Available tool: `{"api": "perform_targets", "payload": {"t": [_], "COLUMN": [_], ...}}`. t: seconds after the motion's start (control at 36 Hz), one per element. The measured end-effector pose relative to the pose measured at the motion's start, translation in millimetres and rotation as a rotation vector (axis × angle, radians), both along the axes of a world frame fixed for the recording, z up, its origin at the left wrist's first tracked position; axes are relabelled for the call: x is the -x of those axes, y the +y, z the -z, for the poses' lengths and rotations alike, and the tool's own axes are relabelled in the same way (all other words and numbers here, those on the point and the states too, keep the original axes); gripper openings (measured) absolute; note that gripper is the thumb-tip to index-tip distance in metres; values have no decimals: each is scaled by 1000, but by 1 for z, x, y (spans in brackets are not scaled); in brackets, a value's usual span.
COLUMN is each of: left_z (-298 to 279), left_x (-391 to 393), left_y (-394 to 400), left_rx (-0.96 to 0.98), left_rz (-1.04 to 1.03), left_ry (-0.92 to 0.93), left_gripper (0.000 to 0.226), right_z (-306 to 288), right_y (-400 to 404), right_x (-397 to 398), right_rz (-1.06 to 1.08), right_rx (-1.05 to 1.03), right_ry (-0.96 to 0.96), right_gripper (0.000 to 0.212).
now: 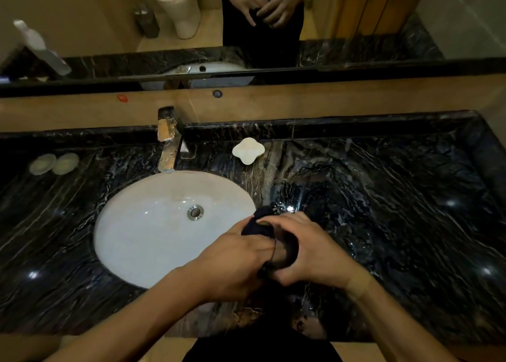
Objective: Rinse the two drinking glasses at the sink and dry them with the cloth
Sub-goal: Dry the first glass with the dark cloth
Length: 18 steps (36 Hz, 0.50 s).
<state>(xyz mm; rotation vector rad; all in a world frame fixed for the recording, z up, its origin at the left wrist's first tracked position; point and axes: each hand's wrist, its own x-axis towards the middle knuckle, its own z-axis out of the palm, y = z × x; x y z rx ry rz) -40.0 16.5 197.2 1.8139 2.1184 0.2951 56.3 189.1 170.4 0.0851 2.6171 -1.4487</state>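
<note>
Just right of the white sink (123, 241), above the dark marble table (397, 224), both hands meet around one drinking glass (284, 253). The right hand (309, 248) curls its grip round the glass's side, while the left hand (241, 255) grips a dark cloth (260, 220) stuffed into the glass's mouth — this looks like the drying step. The faucet (167, 142) shows no running water. A second glass is not visible, so I cannot tell its place. Next, probably: twist the cloth around the inside, keeping the wet glass firmly held — it may slip.
</note>
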Motion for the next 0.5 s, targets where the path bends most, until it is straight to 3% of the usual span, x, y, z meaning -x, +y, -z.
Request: {"api": "perform_targets", "payload": {"t": [0.11,0.19,0.28,0.42,0.5], "left_z": [-6,-10,-6,-2,-7], "left_x": [4,4,-3,-15,-22], "left_y": [11,13,12,18,27], "left_rx": [111,167,113,-156,-212], "left_rz": [-2,-100,-291,-793,-826], "left_ry": [19,-125,-401,-1012,-1133], "left_gripper": [25,28,21,19,29], "right_z": [2,8,11,28,25], "right_y": [4,10,11,-14,-26], "right_x": [-1,-5,-11,-15,-7], "right_rz": [46,80,176,538,675], "right_rx": [178,389,596,713,660], "right_ry": [-37,-70,-68,104,181], "right_gripper": [81,87,80,41,28]}}
